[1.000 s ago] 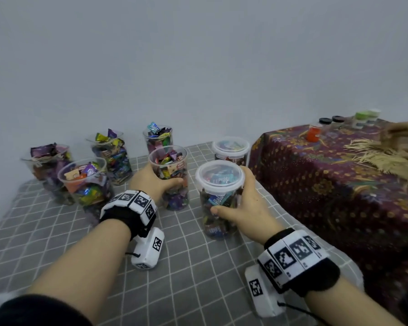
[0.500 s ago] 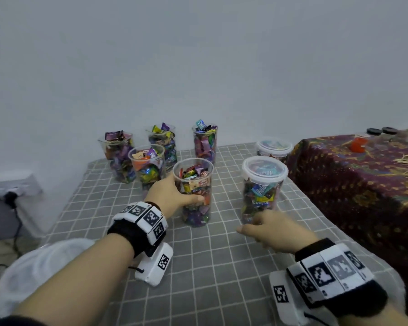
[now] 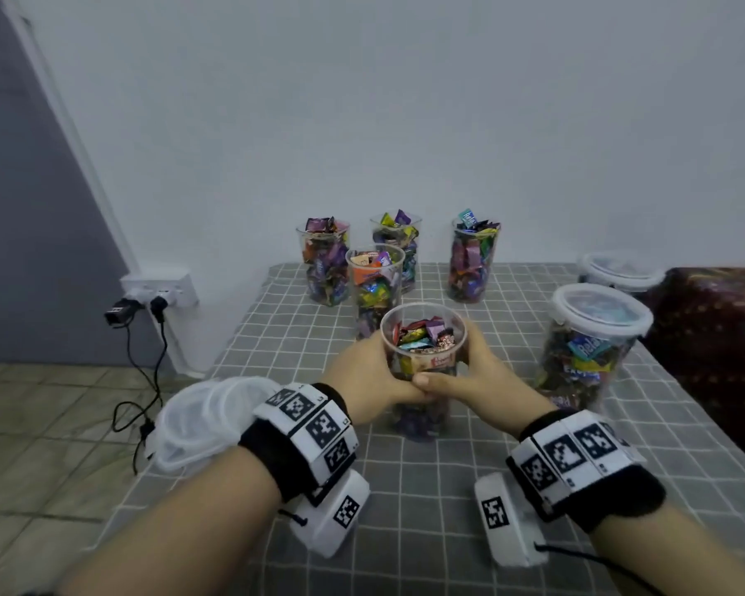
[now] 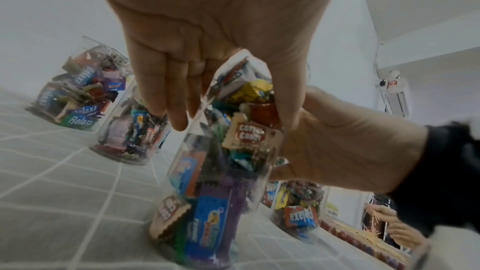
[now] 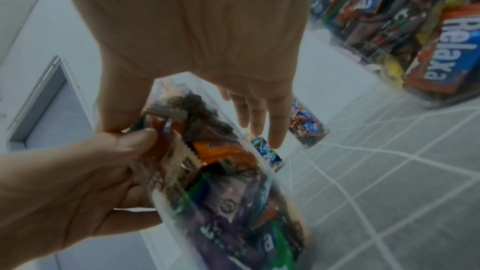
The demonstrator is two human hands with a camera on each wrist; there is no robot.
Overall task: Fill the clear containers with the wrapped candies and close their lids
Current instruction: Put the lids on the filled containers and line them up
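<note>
An open clear container (image 3: 423, 337) full of wrapped candies stands on the grey checked cloth (image 3: 405, 488) in the middle, with no lid on it. My left hand (image 3: 368, 374) grips its left side and my right hand (image 3: 482, 374) grips its right side, thumbs meeting in front. The left wrist view shows the left hand's fingers (image 4: 176, 100) curled on the container (image 4: 215, 182). In the right wrist view the same container (image 5: 223, 182) lies between both hands. A lidded, filled container (image 3: 594, 337) stands to the right. A stack of clear lids (image 3: 203, 419) lies at the left edge.
Several open candy-filled containers (image 3: 375, 286) stand behind, toward the wall. A second lidded container (image 3: 620, 273) sits at the back right beside a dark patterned cloth (image 3: 715, 337). A wall socket with plugs and cables (image 3: 155, 294) is left of the table, over a tiled floor.
My right hand let go of the lidded container and came over to the open one. That open container has moved nearer me with both hands on it. The view swung left.
</note>
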